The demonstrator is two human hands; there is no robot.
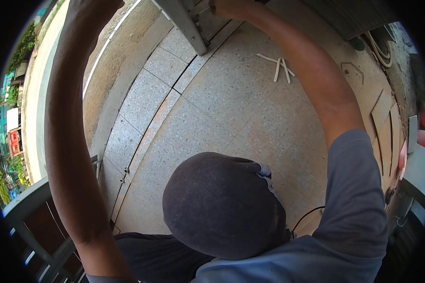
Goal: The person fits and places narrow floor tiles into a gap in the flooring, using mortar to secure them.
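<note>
My left hand (pixel 97 4) is at the top edge, mostly cut off, so its grip is hidden. To the right of it, a grey metal bar (pixel 184 23) slants down to the floor, its lower end beside a narrow groove (pixel 174 88). My right hand (pixel 231 8) is just right of this bar, with the fingers curled in. Whatever those fingers hold is too dark and too close to the edge to make out. Both arms reach forward.
Pale thin strips (pixel 279 68) lie on the speckled tile floor (pixel 222 113). Flat brown boards (pixel 384 132) and a coiled hose (pixel 380 49) are at the right. A metal railing (pixel 30 198) stands lower left. Dark cloth over what looks like a bent knee (pixel 222 207) fills the lower middle.
</note>
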